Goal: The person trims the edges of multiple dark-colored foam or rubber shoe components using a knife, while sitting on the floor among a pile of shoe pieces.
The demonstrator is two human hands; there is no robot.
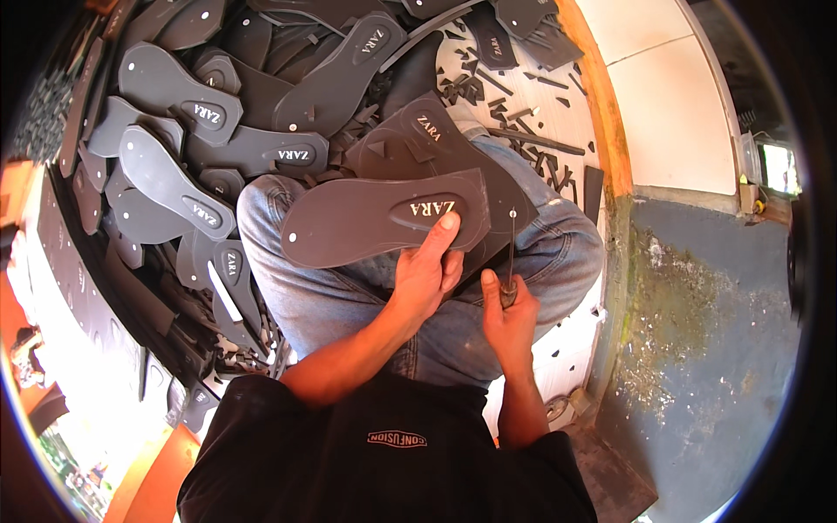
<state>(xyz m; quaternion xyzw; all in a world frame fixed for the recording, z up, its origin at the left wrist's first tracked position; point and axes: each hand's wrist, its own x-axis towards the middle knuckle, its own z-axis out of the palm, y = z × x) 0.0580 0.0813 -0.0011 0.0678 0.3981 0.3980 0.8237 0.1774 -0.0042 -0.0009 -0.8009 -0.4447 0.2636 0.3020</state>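
My left hand (427, 272) grips a dark grey sandal sole (349, 218) by its near edge, thumb pressed on the oval patch with pale lettering. The sole lies level above my crossed legs, a small white dot near its left end. In my right hand (510, 318) is a thin-shafted tool (512, 253) like an awl, its handle in my closed fingers. The shaft points away from me, its tip by a white dot on another dark sole (501, 187) resting on my lap. Whether the tip touches that sole I cannot tell. A further lettered sole (418, 131) lies beyond, on my legs.
A heap of similar dark soles (174, 87) spreads to the left and far side. Black offcuts (532, 161) litter the pale floor at far right. An orange-brown edge strip (602, 96) borders a stained grey floor (697, 349) on the right.
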